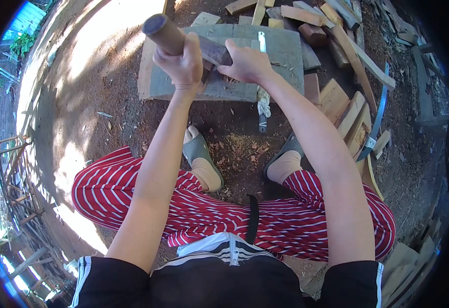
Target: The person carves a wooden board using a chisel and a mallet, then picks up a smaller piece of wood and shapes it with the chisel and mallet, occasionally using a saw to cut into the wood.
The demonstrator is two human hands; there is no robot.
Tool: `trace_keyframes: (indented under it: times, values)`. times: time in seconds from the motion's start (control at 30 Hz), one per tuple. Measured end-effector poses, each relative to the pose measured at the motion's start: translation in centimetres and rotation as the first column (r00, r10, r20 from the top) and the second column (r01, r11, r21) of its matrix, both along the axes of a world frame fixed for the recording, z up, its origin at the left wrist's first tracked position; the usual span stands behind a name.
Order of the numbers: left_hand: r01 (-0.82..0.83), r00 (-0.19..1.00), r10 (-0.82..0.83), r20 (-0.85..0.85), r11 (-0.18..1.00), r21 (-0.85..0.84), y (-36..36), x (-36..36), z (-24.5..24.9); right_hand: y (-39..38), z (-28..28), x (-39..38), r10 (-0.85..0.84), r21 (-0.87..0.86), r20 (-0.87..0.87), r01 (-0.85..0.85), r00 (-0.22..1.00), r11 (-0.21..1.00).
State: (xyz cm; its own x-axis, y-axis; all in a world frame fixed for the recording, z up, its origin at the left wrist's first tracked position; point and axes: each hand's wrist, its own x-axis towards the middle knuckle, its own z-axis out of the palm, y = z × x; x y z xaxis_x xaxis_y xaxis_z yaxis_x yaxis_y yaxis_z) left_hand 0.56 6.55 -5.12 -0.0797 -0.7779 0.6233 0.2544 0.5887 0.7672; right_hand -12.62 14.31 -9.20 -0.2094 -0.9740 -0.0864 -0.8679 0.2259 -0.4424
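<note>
A round brown piece of wood (165,37) with a dark flat end slants over the chopping block (281,56). My left hand (185,64) is wrapped round it close to that end. Farther along, where the wood looks darker and rougher (213,51), my right hand (246,62) grips it with thumb and fingers. Beneath the hands, part of another small brown wooden piece (204,77) shows against the block. Right of my right hand lies a long narrow metal blade (262,40), its pale wrapped part (263,102) hanging over the block's near edge.
Cut wood pieces (333,100) and offcuts are heaped right of the block, with a long curved blue-grey strip (381,110) beside them. Wood chips (240,149) cover the ground between my sandalled feet (198,151). A frame of thin sticks (21,195) stands at the left.
</note>
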Motion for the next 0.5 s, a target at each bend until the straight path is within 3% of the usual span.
trace_keyframes:
  times: [0.07,0.13,0.2,0.27,0.33,0.37,0.4,0.43,0.47,0.5]
  values:
    - [0.007,1.0,-0.007,-0.004,0.999,0.039,0.0,0.0,0.0,0.1,-0.6,-1.0,-0.029,-0.006,0.015,0.029,0.999,1.0]
    - [0.007,1.0,-0.007,-0.004,0.999,0.031,-0.2,0.1,-0.2,0.0,-1.7,-2.5,-0.126,-0.17,0.397,0.208,0.909,0.963]
    - [-0.007,1.0,0.006,0.009,0.999,0.048,-0.3,0.5,-0.8,0.2,3.5,-2.9,-0.164,-0.161,0.563,0.302,0.81,0.94]
    - [-0.06,0.996,0.059,0.074,0.998,0.021,-0.8,0.1,-1.4,0.7,10.4,-2.2,0.133,-0.545,0.471,0.169,0.872,0.821]
    - [-0.03,0.998,0.032,0.047,0.998,-0.051,-1.1,0.2,-2.2,4.6,21.1,-0.7,0.572,-0.677,0.587,-0.04,0.573,0.735]
    - [-0.005,0.999,0.003,0.046,0.999,0.052,-0.6,0.4,-1.8,5.3,22.2,0.2,0.575,-0.683,0.577,-0.043,0.58,0.729]
    - [0.02,0.999,-0.027,0.043,0.988,0.154,-0.2,0.5,-1.7,5.5,23.2,1.5,0.428,-0.555,0.518,-0.09,0.741,0.827]
    - [0.014,0.988,-0.042,0.152,0.982,0.187,-0.6,1.1,-2.2,5.5,23.9,2.7,0.275,-0.407,0.409,-0.096,0.87,0.908]
    - [0.02,0.988,-0.047,0.145,0.983,0.181,-1.0,0.9,-3.3,5.4,24.5,3.5,0.128,-0.251,0.258,-0.062,0.958,0.966]
    - [0.277,0.944,-0.164,-0.286,0.865,0.419,-1.8,0.3,-4.6,4.9,20.8,4.0,0.132,-0.458,-0.021,-0.127,0.991,0.88]
